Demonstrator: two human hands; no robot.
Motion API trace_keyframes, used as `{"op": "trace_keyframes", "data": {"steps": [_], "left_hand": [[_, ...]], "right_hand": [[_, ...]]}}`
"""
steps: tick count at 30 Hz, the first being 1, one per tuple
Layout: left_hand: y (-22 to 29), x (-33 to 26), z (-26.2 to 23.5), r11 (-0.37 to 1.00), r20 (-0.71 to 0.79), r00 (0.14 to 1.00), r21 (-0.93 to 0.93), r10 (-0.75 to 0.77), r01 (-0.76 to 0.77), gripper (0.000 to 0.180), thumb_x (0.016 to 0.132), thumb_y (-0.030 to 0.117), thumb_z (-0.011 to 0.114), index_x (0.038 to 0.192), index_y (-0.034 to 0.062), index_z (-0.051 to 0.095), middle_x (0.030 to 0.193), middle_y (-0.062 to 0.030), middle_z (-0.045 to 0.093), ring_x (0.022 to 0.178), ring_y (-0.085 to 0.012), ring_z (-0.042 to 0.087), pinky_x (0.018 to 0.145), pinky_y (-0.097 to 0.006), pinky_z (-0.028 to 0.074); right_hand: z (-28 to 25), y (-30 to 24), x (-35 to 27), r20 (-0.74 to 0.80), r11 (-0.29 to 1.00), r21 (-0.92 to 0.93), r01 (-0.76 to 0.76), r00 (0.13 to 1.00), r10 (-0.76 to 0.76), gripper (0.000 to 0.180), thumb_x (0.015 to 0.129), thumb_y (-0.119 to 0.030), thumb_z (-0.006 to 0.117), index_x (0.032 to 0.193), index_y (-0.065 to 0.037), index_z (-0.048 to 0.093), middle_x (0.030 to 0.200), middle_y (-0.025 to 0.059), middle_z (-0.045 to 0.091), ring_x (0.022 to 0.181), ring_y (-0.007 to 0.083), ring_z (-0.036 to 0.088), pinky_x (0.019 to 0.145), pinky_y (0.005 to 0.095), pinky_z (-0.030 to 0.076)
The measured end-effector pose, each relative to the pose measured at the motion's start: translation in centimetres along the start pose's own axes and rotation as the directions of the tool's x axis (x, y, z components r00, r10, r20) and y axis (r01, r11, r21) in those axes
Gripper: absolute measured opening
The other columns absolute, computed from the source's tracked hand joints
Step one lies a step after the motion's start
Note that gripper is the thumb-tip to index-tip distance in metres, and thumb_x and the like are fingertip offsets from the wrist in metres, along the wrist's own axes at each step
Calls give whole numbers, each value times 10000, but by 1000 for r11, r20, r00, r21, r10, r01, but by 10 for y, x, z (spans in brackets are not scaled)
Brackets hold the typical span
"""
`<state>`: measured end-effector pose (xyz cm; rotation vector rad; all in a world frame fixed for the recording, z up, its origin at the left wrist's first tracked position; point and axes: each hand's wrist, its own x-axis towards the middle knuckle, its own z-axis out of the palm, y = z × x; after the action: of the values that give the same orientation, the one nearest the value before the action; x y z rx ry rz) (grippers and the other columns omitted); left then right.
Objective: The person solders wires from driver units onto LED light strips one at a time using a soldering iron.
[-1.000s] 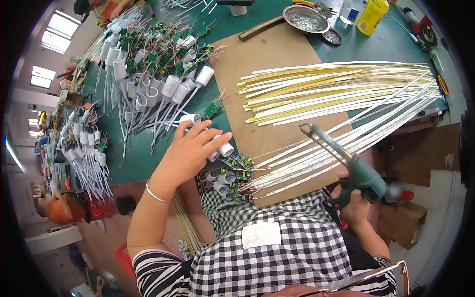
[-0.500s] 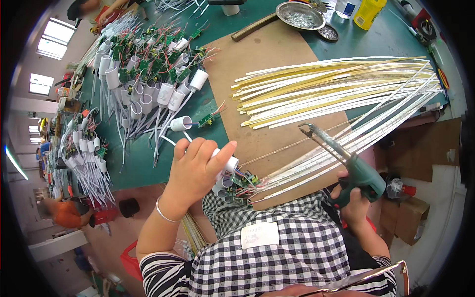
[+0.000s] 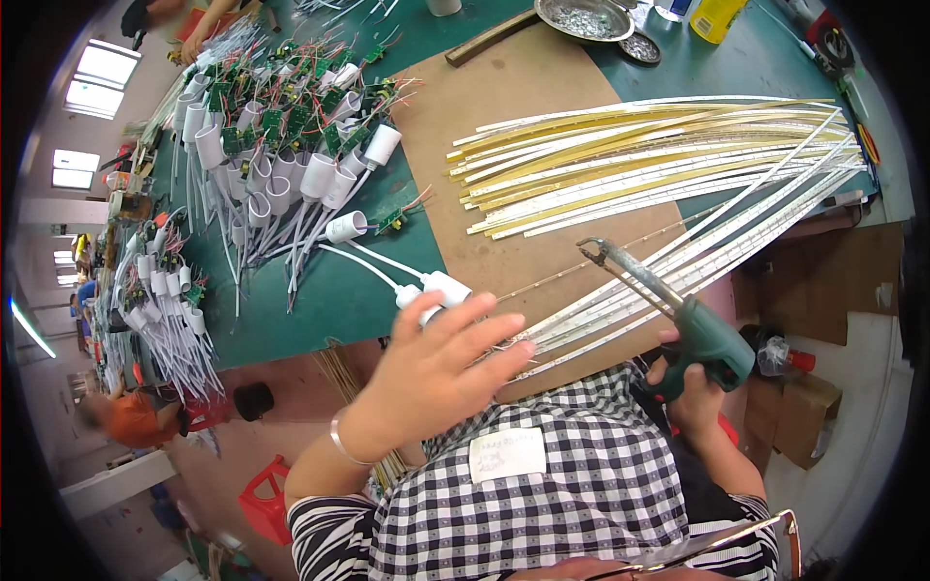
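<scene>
My left hand (image 3: pixel 441 363) spreads its fingers over the near edge of the cardboard, holding nothing that I can see. Just beyond its fingertips lies a white plastic tube (image 3: pixel 446 288) with a white cable. Circuit boards beside it are mostly hidden under the hand. In my right hand (image 3: pixel 693 392) is a green soldering gun (image 3: pixel 712 339), its metal tip pointing up and left over the cardboard. Thin white LED strips (image 3: pixel 620 305) run from under my left fingers toward the far right, passing below the gun's tip.
Many yellow and white strips (image 3: pixel 620 169) lie on the brown cardboard (image 3: pixel 523 87). A large heap of white tubes with green boards (image 3: pixel 291 145) covers the table's left side. At the back stand a metal dish (image 3: pixel 586 21) and a yellow bottle (image 3: pixel 717 19). Another person's hand (image 3: pixel 199 39) is at far left.
My left hand has let go of the white tube and moved right and nearer, fingers spreading. The tube now lies on the table. My right hand holds the soldering gun almost still.
</scene>
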<state>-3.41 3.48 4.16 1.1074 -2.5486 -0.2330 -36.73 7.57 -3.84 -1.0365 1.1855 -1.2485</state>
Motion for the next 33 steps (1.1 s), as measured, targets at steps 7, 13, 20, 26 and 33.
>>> {"op": "trace_keyframes", "data": {"steps": [7,13,20,26,33], "left_hand": [[-10,0,48,996,-143,986,-34,-89,85,172,768,133,693,938,117,710,962,2,679,997,-193,640,915,-394,426],[-14,2,51,991,-161,979,-63,-128,119,183,761,120,710,942,103,726,955,2,675,964,-190,634,836,-362,437],[-9,1,58,979,-240,952,-117,-189,165,239,686,117,809,916,109,744,914,0,684,919,-209,640,811,-374,425],[-5,8,62,973,-261,939,-111,-223,201,205,673,88,804,860,117,723,858,1,668,894,-218,620,799,-378,411],[-3,13,67,967,-265,930,-68,-256,247,173,673,80,781,812,122,687,836,4,640,874,-224,592,825,-390,394]], "right_hand": [[-3,-15,8,239,998,-27,-63,969,67,737,959,-584,609,1303,61,512,992,137,643,738,176,642,602,276,508],[40,-20,41,323,907,365,-209,942,87,633,1015,-400,587,1452,22,408,1239,217,604,760,239,673,657,341,566],[82,-15,71,426,834,412,-368,887,181,702,969,-454,660,1425,17,409,1181,204,605,739,255,683,972,443,551],[85,-15,68,383,846,384,-371,897,220,695,970,-452,659,1410,36,431,1193,208,606,700,225,666,967,414,549],[86,-14,67,392,869,352,-348,898,201,698,980,-463,640,1415,39,425,1203,204,604,699,221,660,919,397,559]]}}
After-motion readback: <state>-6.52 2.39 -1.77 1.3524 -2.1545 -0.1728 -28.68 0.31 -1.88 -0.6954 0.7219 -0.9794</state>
